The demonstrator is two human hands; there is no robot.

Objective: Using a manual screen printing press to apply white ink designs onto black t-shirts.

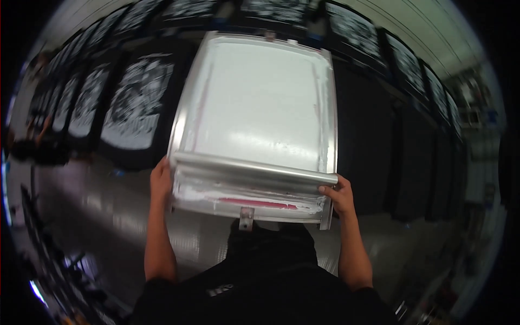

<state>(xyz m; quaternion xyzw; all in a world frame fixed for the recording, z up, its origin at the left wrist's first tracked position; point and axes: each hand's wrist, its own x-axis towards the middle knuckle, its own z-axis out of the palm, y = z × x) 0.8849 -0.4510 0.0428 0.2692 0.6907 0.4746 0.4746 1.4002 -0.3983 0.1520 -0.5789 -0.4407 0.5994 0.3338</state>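
In front of me is a metal screen printing frame [331, 130] with white ink over its mesh. A silver squeegee bar [254, 167] lies across its near part, spanning from side to side. My left hand [161, 179] is closed on the frame's left rail, close to the bar's left end; its thumb is hidden. At the other side my right hand [341, 196] is closed around the right rail, its thumb reaching inward just below the bar's right end. White ink and a pink-red strip [260, 203] show along the near edge, above a small metal bracket [246, 218].
Black shirts with white prints [138, 103] lie on boards to the left, and more printed ones [357, 32] run along the far side. Plain black garments [368, 130] lie on boards at right. Shiny grey floor [103, 206] shows below. A dark rack [49, 254] stands lower left.
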